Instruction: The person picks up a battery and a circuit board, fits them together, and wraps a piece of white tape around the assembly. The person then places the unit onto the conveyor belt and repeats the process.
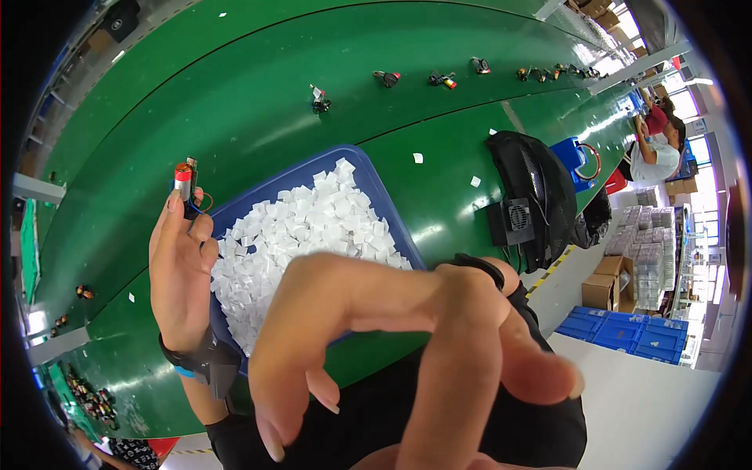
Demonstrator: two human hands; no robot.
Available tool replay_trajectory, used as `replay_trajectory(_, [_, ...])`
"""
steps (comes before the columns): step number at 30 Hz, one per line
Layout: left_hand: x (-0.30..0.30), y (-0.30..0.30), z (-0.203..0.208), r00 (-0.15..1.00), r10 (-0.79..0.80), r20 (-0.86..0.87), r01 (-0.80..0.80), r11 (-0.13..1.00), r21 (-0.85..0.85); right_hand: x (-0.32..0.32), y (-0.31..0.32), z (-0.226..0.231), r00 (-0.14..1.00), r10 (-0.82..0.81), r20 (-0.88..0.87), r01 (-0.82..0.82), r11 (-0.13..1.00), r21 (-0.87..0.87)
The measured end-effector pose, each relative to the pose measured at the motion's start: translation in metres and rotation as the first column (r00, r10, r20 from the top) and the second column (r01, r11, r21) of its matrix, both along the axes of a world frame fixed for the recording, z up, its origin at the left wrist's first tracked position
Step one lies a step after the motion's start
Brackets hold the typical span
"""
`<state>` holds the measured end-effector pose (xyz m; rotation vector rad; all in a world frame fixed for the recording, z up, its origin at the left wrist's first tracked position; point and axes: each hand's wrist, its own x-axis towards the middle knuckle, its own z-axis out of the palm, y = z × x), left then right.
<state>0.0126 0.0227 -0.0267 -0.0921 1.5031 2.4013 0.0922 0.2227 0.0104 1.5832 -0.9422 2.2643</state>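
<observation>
The left hand pinches a red-topped cylinder with wires between thumb and fingers, upright beside the left edge of a blue tray heaped with white squares. The right hand looms blurred near the camera, fingers bent; whether it grips anything I cannot tell.

Left hand upright, right hand bent

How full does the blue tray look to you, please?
Well filled: small white pieces heap across most of the visible inside of the blue tray; part is hidden.
</observation>
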Motion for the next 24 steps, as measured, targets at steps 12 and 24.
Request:
replay_trajectory(12, [0.007,0.015,0.013,0.993,-0.054,-0.104,0.049,0.998,-0.048,-0.011,0.025,0.006,0.832,-0.482,0.274,0.299,0.806,0.511])
replay_trajectory(24, [0.033,0.023,0.018,0.931,-0.235,-0.279,0.143,0.939,-0.312,-0.036,0.011,-0.034,0.405,-0.851,-0.335,0.819,0.174,0.546])
